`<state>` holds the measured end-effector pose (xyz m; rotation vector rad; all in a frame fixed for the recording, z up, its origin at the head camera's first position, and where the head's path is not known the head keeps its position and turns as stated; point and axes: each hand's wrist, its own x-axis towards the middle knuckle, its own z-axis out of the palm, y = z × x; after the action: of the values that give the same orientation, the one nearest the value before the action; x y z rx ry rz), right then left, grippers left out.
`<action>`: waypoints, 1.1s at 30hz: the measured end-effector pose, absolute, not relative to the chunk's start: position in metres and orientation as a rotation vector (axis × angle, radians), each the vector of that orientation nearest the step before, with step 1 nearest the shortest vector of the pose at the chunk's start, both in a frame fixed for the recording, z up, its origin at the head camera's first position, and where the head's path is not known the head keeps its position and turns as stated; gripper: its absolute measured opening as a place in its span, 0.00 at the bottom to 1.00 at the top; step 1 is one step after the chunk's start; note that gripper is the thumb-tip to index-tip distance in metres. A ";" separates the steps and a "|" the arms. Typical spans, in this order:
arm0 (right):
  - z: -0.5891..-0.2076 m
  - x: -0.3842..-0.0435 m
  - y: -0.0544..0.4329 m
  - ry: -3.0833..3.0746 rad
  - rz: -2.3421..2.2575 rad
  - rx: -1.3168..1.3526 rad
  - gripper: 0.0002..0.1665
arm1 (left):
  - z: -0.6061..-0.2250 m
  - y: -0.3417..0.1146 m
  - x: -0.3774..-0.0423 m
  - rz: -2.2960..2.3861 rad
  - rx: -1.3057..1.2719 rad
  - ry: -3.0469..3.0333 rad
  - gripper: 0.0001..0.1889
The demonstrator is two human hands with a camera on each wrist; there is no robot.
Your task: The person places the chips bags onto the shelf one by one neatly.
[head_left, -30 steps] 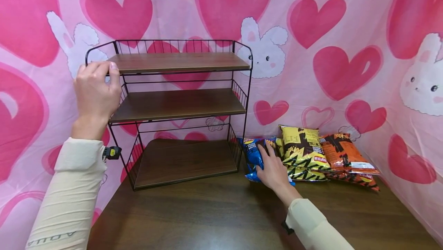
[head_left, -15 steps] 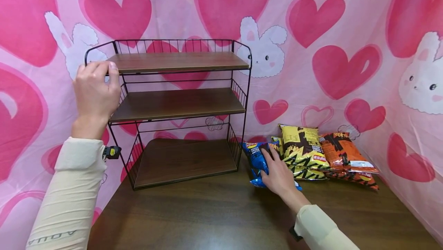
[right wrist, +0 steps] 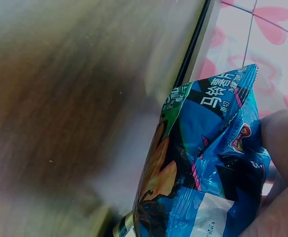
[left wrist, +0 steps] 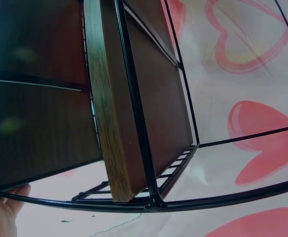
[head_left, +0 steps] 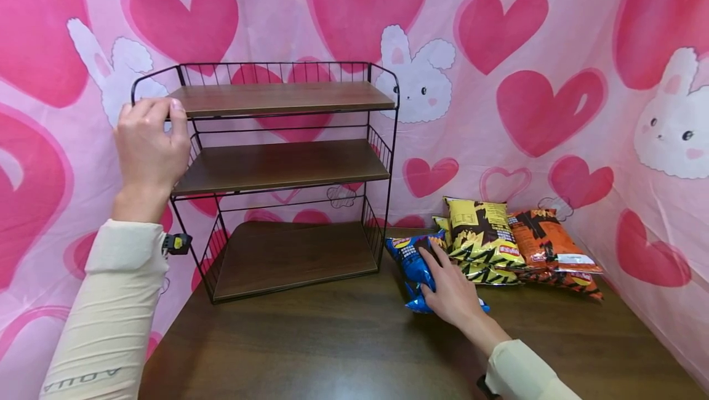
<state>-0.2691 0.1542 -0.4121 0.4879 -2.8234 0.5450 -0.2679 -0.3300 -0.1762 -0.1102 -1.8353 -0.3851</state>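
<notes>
At the left front of a three-tier shelf rack with a black wire frame and brown boards, my left hand has its fingers curled over the top tier's corner. In the left wrist view, a bit of that hand shows at the frame's rod. My right hand grips blue potato chip bags to the right of the rack, low over the tabletop. One blue bag lies over another in the head view. From the right wrist, the blue bags show crumpled, with thumb and fingers at their right side; part of the grip is hidden.
Yellow chip bags are stacked behind my right hand, with orange chip bags to their right. The brown table reaches back to a pink cloth printed with hearts and rabbits, which also runs along the right side.
My right hand has drawn the blue chip bags nearer and a little to the right, away from the rack's side. The left hand keeps its place on the rack.
</notes>
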 end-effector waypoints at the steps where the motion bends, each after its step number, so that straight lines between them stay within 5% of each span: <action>1: -0.413 -0.267 0.155 -2.820 0.548 0.501 0.46 | -0.176 -0.330 -0.268 -0.385 -0.111 -1.835 0.26; 33: -0.422 -0.231 0.166 -2.853 0.548 0.618 0.45 | -0.176 -0.328 -0.265 -0.397 -0.094 -1.844 0.28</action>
<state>-0.2307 0.1660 -0.4216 0.6182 -2.8531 0.5475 -0.2648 -0.3280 -0.1762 -0.0936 -1.8436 -0.3974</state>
